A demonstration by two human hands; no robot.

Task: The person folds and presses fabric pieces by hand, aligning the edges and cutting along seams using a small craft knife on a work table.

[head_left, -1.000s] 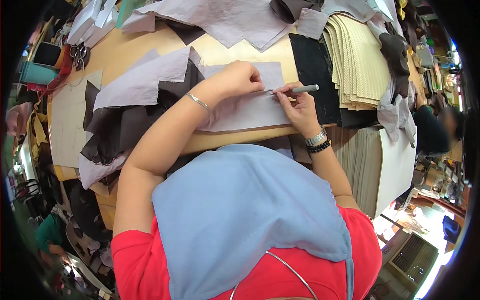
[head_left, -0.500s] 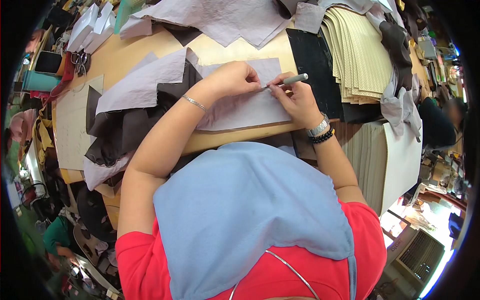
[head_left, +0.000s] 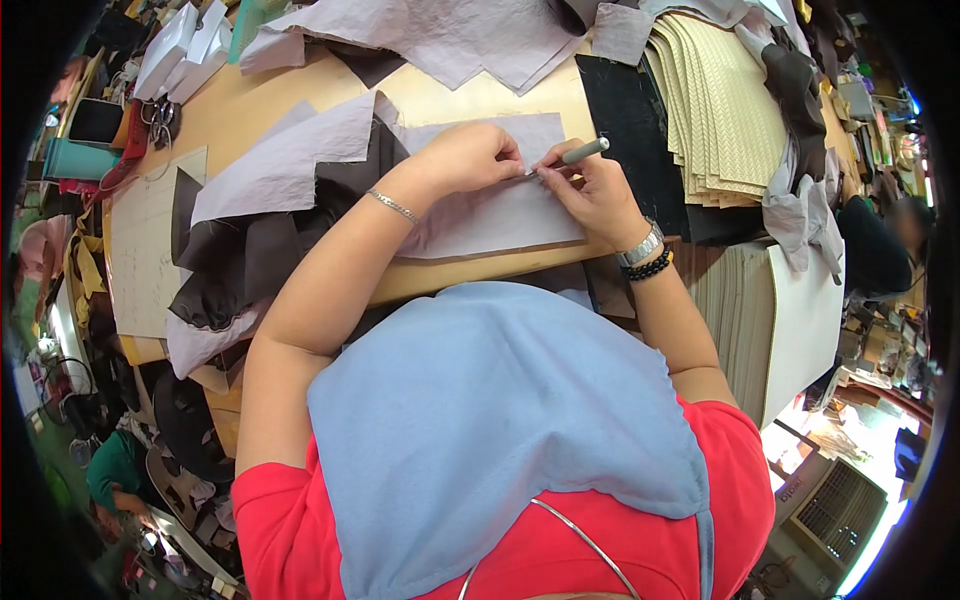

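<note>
The right hand (head_left: 601, 203) is closed round a grey pen (head_left: 583, 152); at its ten o'clock, the left hand (head_left: 472, 160) has curled fingers, grip unclear. Beneath both, pale cloth (head_left: 505, 220) lies on the tabletop (head_left: 535, 99); yellowish sheets (head_left: 712, 115) sit at the right hand's two o'clock.

Cream textured sheets (head_left: 715, 110) were stacked on R side of the wooden table (head_left: 250, 110), w/ a blk cloth strip (head_left: 622, 130) alongside. Lilac-grey fabric pcs (head_left: 420, 40) overlapped at the far side. Upper L had white boxes (head_left: 168, 48), scissors (head_left: 160, 126) nr them & a teal container (head_left: 75, 162). Lower R stood a louvred unit (head_left: 840, 510); lower L, a co-worker in a green top (head_left: 112, 468) showed partly.
</note>
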